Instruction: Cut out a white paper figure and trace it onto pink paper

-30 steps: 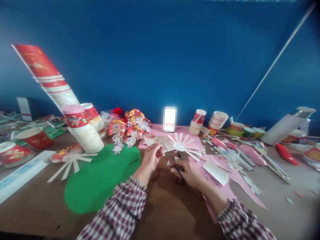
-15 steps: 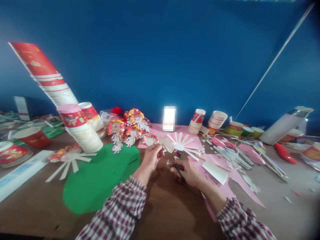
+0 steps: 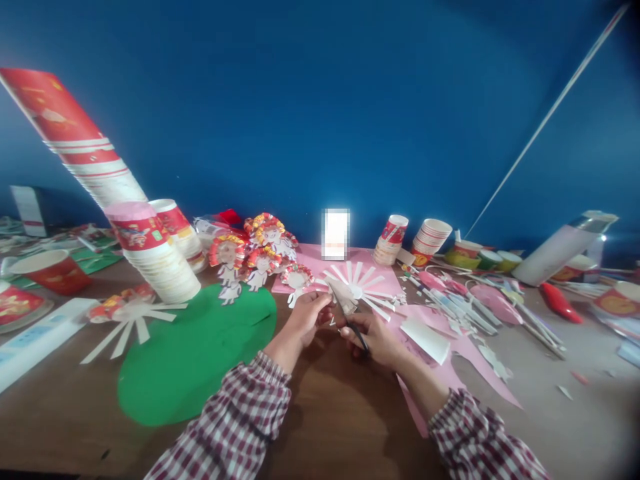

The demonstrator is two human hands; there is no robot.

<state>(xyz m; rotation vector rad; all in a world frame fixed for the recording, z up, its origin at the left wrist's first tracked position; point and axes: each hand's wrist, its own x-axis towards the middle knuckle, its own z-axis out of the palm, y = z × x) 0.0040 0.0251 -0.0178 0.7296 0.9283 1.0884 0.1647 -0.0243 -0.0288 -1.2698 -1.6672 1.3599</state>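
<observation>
Brown wooden table is packed: green paper oval on the left, pink sheet on the right, plus stacked paper cups, paper dolls and white paper strips.

Your left sleeve and right sleeve are soft cloth checked in dark red, white and black, reaching the wrists; your left hand and right hand are bare.

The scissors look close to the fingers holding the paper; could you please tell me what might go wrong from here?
1. The scissors sit right beside the left hand pinching the paper piece, so a nicked fingertip seems possible.
2. The piece is small; it might slip and the cut stray.
</observation>
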